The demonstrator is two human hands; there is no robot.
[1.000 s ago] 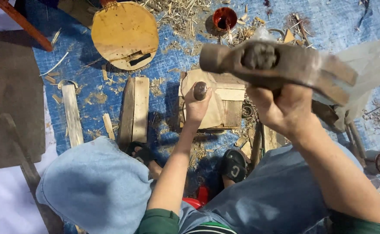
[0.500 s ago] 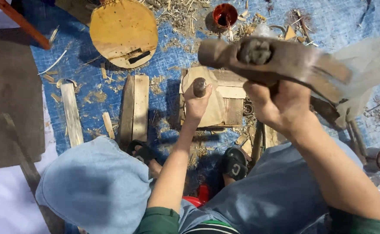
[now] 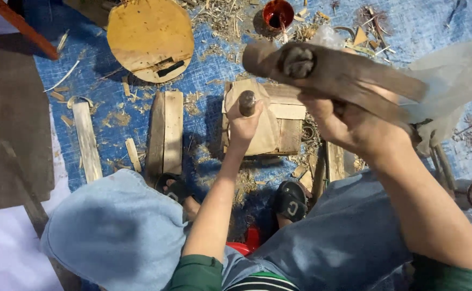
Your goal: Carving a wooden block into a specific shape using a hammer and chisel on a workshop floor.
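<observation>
My left hand (image 3: pixel 242 127) grips a chisel (image 3: pixel 247 102) by its round wooden handle, held upright on a pale wood piece (image 3: pixel 265 126) lying on a wooden block (image 3: pixel 291 116). My right hand (image 3: pixel 354 124) is raised close to the camera and is closed around a heavy wooden mallet (image 3: pixel 327 70), whose head hangs above and to the right of the chisel. The chisel's blade is hidden under my left hand.
A round wooden disc (image 3: pixel 149 37) lies at the top left, planks (image 3: pixel 165 134) and a slat (image 3: pixel 86 140) to the left, a red cup (image 3: pixel 278 13) at the top. Wood chips litter the blue tarp (image 3: pixel 209 70). My sandalled feet (image 3: pixel 289 199) and denim knees are below.
The mallet has shifted slightly in my right hand, staying raised. My left hand and the chisel have kept their place on the wood piece.
</observation>
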